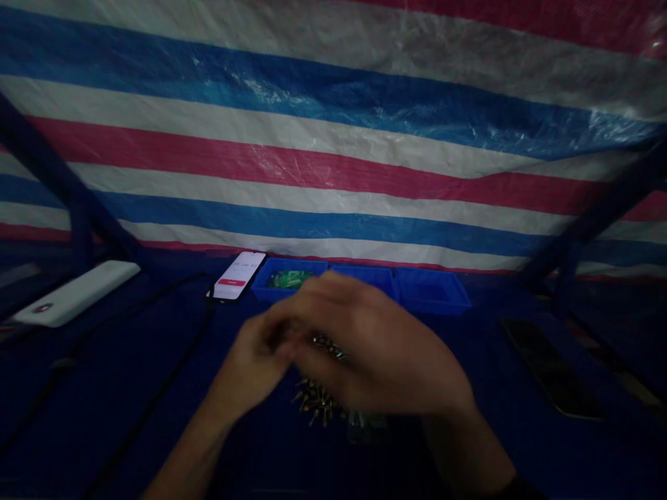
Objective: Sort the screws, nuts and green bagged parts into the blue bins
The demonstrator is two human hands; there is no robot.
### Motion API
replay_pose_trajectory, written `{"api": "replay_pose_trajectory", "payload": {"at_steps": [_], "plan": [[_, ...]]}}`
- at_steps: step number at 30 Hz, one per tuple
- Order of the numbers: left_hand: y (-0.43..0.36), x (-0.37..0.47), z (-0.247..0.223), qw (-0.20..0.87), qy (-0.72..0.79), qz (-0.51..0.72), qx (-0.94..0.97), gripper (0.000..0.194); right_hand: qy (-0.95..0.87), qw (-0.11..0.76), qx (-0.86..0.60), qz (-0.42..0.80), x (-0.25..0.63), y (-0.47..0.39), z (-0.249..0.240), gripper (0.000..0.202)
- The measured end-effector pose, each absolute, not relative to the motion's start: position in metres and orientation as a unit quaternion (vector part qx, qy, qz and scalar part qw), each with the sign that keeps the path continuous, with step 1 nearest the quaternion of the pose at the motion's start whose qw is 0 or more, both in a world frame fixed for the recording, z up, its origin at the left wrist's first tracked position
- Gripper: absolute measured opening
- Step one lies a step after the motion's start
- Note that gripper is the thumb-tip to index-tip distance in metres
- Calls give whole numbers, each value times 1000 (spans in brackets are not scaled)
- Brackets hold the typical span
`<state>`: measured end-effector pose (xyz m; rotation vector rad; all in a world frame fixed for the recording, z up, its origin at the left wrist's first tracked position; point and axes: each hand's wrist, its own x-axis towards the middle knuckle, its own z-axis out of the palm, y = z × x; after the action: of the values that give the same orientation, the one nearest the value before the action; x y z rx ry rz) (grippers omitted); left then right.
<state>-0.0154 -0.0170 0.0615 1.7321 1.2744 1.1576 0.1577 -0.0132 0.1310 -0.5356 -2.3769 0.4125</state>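
Overlapping, your left hand (250, 368) and right hand (380, 340) conceal their grip, state unconfirmed; brushing could scatter metal pieces (320, 403).

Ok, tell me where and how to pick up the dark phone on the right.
Grip the dark phone mid-length by its two long edges, right hand coming from above: it lies flat, long and narrow, with nothing seen on top.

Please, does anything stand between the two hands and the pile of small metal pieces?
Nothing visible stands between the left hand or right hand and the pile. The right hand itself hides part of it; what looks like clear plastic lies beside the pile.
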Motion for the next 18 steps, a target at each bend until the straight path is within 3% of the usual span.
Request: {"api": "replay_pose_trajectory", "payload": {"at_steps": [3, 6, 18], "plan": [[5, -8, 89, 332, 440, 549, 629, 30, -839, 439, -310, 77, 157, 12, 123, 22], [21, 6, 113, 335, 382, 624, 593, 26, -798, 506, -323, 53, 155, 23, 116, 22], [41, 29, 126, 327, 371, 586, 642, 24, -766, 526, -367, -26, 163, 30, 115, 14]]}}
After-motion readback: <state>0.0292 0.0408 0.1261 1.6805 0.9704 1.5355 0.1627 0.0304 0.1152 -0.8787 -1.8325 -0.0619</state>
